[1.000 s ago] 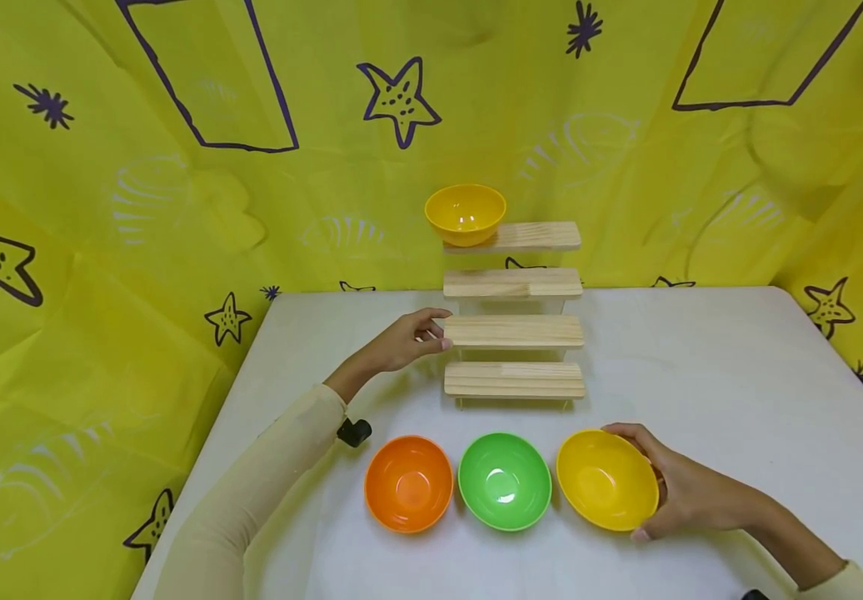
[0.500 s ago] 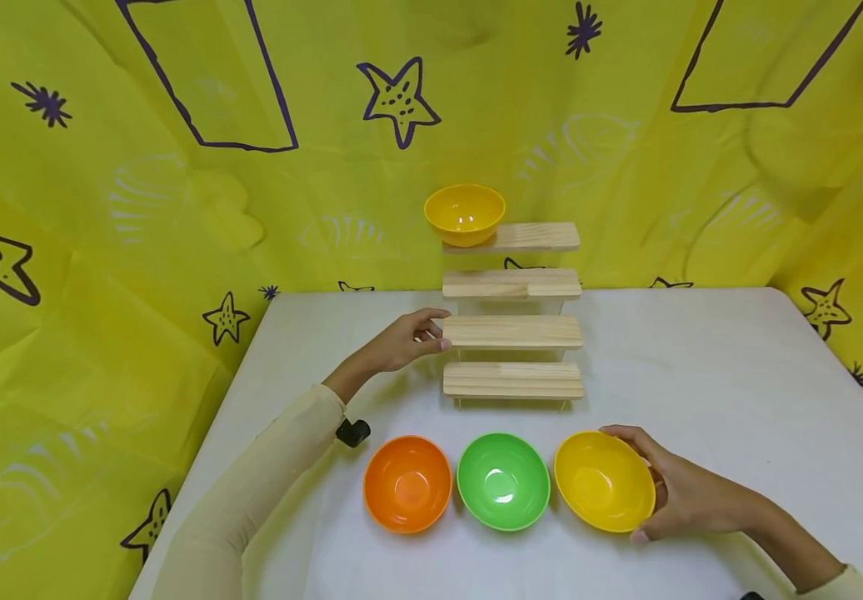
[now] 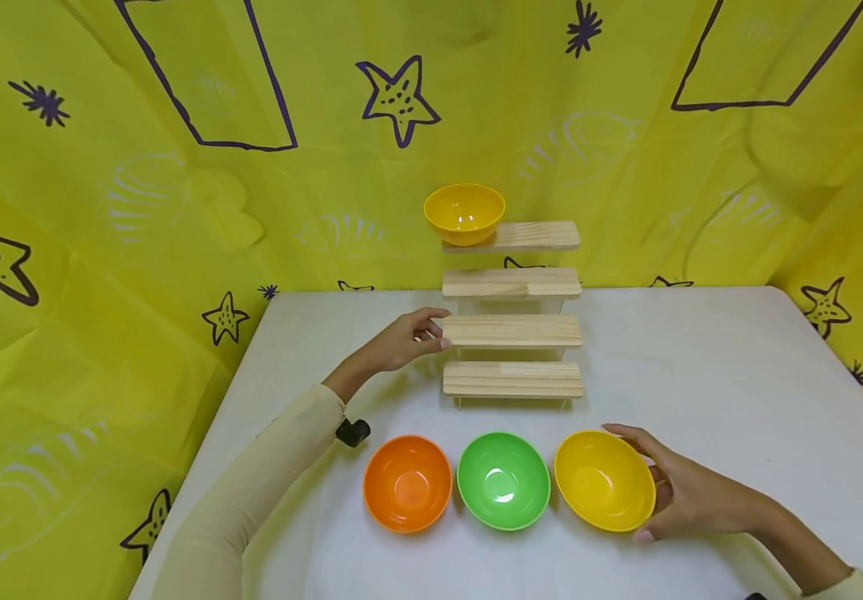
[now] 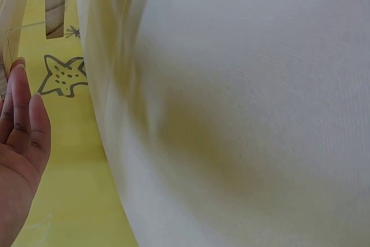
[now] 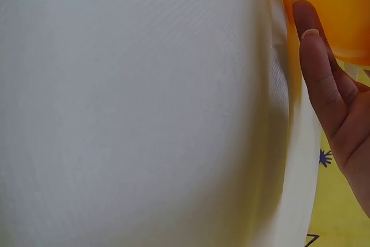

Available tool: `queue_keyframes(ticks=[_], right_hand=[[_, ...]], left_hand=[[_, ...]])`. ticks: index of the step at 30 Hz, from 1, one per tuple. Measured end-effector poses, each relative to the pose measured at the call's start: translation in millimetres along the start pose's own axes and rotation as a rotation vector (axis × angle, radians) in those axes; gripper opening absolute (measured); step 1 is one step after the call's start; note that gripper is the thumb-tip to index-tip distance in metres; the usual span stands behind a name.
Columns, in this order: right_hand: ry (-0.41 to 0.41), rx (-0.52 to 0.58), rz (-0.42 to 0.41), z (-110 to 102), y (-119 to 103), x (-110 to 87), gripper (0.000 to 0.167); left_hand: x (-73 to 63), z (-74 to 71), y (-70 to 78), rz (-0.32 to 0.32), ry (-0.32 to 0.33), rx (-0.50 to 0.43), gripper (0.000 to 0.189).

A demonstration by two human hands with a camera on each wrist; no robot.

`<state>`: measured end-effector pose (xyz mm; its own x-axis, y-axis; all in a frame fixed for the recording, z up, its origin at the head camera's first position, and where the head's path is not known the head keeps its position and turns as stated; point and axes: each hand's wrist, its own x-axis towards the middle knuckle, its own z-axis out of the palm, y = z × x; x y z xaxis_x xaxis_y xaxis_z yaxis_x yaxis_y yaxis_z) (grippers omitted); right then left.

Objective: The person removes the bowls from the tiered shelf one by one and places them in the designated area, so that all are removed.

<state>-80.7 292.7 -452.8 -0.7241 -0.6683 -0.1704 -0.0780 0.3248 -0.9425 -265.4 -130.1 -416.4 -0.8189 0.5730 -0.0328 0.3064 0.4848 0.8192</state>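
At the right of a row of bowls, my right hand curves round the side of a yellow bowl, fingers behind and thumb in front. The right wrist view shows fingertips against the outside of the yellow bowl. My left hand holds the left end of a board on a stepped wooden stand, thumb at the front and index finger at the back. Beside the yellow bowl sit a green bowl and an orange bowl. Another yellow-orange bowl stands on the stand's top board.
The stand stands behind the bowls, near the back of the white table. A yellow cloth with drawn starfish and fish hangs round the back and sides. A small black device is at the left wrist.
My right hand has eased very slightly to the right against the yellow bowl's side. The left hand, the stand and the other bowls stay in place.
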Motion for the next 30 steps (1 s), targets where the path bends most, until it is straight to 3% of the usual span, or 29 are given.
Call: queue_keyframes(ticks=[10,17,24,30], right_hand=[[0.084,-0.118,-0.131,-12.4,0.5,-9.0,0.109],[0.17,-0.158,-0.145,-32.7,-17.6,-8.0,0.1],[0.368,-0.332,-0.173,-53.8,-40.7,12.3,0.086],[0.451,-0.321,-0.226,-64.5,-61.8,40.2,0.074]], left_hand=[[-1.2,1.1,0.6,0.0,0.003,0.006,0.057],[-0.4,1.2,-0.2,0.009,-0.002,0.006,0.057],[0.7,1.0,-1.1,-0.001,0.0,0.003,0.058],[1.7,1.7,-1.1,0.001,0.003,-0.004,0.057]])
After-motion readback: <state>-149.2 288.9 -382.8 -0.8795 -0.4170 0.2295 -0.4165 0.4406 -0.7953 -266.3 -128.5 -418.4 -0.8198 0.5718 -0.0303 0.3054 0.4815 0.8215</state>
